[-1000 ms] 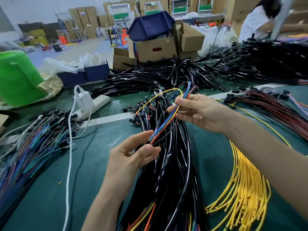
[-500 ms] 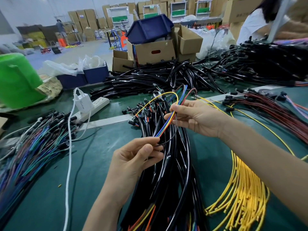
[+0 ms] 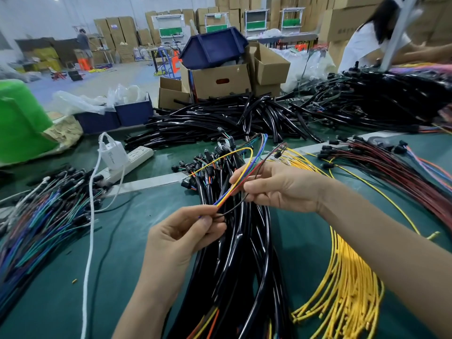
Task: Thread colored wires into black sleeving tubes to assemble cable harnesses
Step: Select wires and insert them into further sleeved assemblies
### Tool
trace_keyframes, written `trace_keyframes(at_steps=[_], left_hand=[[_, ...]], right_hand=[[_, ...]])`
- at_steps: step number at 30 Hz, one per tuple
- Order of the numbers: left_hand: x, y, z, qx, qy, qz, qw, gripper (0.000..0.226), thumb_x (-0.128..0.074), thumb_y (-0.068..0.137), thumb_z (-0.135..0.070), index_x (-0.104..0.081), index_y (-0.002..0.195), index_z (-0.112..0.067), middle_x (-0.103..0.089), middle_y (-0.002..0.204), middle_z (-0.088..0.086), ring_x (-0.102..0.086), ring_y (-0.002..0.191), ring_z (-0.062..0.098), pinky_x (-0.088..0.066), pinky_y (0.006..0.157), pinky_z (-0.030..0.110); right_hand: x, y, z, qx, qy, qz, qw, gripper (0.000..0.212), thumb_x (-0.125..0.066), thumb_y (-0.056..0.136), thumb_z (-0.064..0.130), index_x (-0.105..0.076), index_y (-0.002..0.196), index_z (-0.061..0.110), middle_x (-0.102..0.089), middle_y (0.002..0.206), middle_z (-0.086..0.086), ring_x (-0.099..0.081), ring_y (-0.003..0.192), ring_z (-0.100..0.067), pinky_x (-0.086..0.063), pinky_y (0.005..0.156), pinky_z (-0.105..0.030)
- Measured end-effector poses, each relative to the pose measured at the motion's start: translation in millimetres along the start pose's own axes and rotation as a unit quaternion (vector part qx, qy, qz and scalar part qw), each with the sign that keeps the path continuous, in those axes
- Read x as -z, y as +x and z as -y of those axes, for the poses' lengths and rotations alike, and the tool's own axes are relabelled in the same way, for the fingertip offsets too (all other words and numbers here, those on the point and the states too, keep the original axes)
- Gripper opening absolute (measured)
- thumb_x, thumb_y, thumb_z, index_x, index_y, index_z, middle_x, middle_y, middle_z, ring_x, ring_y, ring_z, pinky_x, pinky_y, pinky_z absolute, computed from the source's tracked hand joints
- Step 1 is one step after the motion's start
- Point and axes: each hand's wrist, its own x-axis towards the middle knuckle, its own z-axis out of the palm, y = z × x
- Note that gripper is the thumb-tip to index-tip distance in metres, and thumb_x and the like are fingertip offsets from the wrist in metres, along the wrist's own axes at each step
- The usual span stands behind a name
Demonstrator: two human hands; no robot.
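Bare mat (image 3: 56,309) left of black harness pile (image 3: 239,265); white cable (image 3: 89,241) crosses it; yellow wires (image 3: 347,289) crowd right.

Green table (image 3: 300,241) w/ black tubes (image 3: 244,255), yellow wires (image 3: 347,277), power strip (image 3: 133,159)

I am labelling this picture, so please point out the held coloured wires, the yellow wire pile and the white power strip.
held coloured wires (image 3: 226,195), head view, free middle stretch.
yellow wire pile (image 3: 349,277), head view, middle of the pile.
white power strip (image 3: 140,154), head view, bare top face, far end.
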Motion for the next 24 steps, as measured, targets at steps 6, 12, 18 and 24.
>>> trace_keyframes(at_steps=[6, 12, 18, 24], left_hand=[[0, 1, 0, 0.056, 0.009, 0.026, 0.998, 0.032, -0.065, 0.066, -0.010, -0.077, 0.093, -0.022, -0.073, 0.092, 0.018, -0.072, 0.079, 0.019, -0.056, 0.071, 0.021], [2, -2, -2, 0.153, -0.040, 0.078, 0.984, 0.037, -0.061, 0.072, -0.026, -0.074, 0.099, -0.005, -0.070, 0.096, 0.025, -0.068, 0.066, 0.019, -0.057, 0.064, 0.028], [3, -4, 5, 0.227, -0.033, 0.135, 0.964, 0.031, -0.053, 0.076, -0.017, -0.075, 0.094, -0.005, -0.059, 0.061, 0.009, -0.046, 0.041, 0.008, -0.051, 0.047, 0.024], [3, 6, 15, 0.303, -0.030, 0.111, 0.946, 0.007, -0.075, 0.072, 0.000, -0.072, 0.066, 0.001, -0.050, 0.050, 0.017, -0.040, 0.028, 0.015, -0.051, 0.037, 0.032]], right_hand=[[-4, 10, -4, 0.049, 0.018, -0.059, 0.997, 0.015, -0.053, 0.084, -0.011, -0.061, 0.080, 0.002, -0.067, 0.078, -0.011, -0.068, 0.070, -0.012, -0.055, 0.062, -0.016], [-6, 6, 3, 0.008, -0.079, -0.003, 0.997, 0.014, -0.051, 0.088, -0.012, -0.058, 0.085, 0.000, -0.062, 0.083, -0.010, -0.066, 0.075, -0.011, -0.054, 0.067, -0.017], [-22, 12, -5, -0.034, -0.110, 0.042, 0.993, 0.014, -0.050, 0.090, -0.011, -0.058, 0.086, -0.001, -0.061, 0.081, -0.008, -0.065, 0.070, -0.010, -0.056, 0.071, -0.017], [56, -38, 31, -0.081, -0.288, -0.096, 0.949, 0.008, -0.063, 0.090, 0.014, -0.066, 0.087, 0.007, -0.070, 0.074, -0.004, -0.065, 0.059, -0.011, -0.050, 0.053, -0.017]])
